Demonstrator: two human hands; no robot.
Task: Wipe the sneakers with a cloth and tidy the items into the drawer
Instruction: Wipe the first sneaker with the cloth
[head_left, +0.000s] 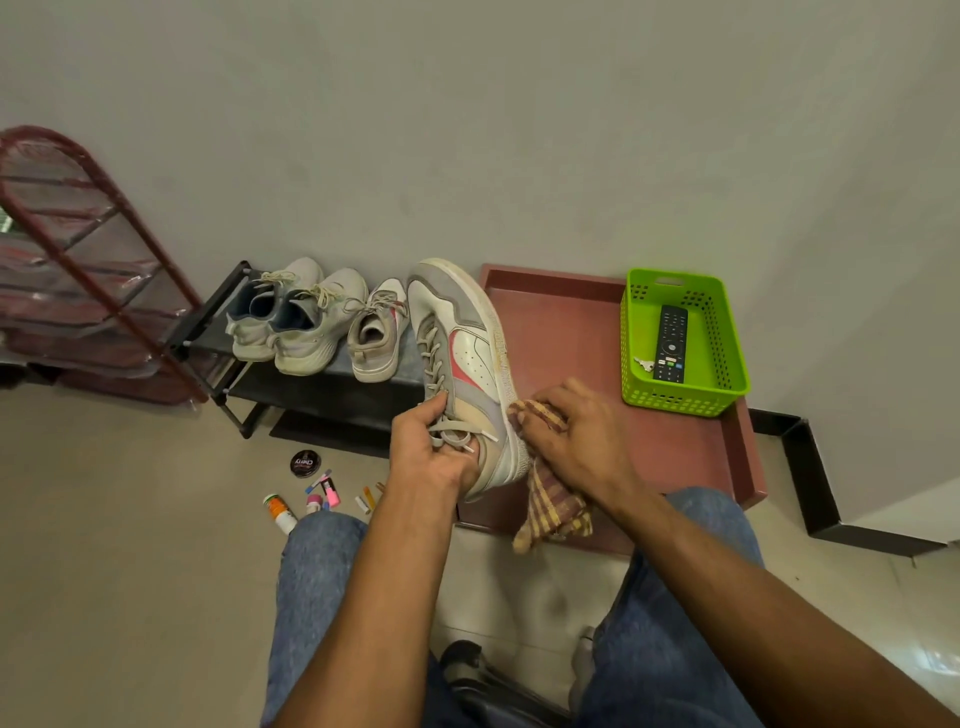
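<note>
Count: four sneakers in view. Three stood on the low black rack (291, 379) at 10 o'clock: a pale pair (291, 317) and one grey-and-white sneaker (376, 335) beside it. You held the fourth sneaker (462, 358) toe-up at centre; your left hand (434, 452) was clenched on its laces and tongue. Your right hand (576, 436) grasped one checked cloth (545, 499) and pressed it against the sole edge near the heel, the rest of the cloth hanging down.

Containers: one red-brown drawer (571, 332) lay on the floor at 2 o'clock. One green basket (680, 343) sat in its far right corner, holding one black remote (671, 343) and a small key (644, 364).

Floor, 8 o'clock: one round polish tin (305, 462), one white bottle with an orange band (279, 513), and several small markers (327, 491); exact number unclear.

Room: beige tiled floor (130, 571), plain grey wall, a red wire rack (78, 260) at 9 o'clock. You wore blue jeans.
</note>
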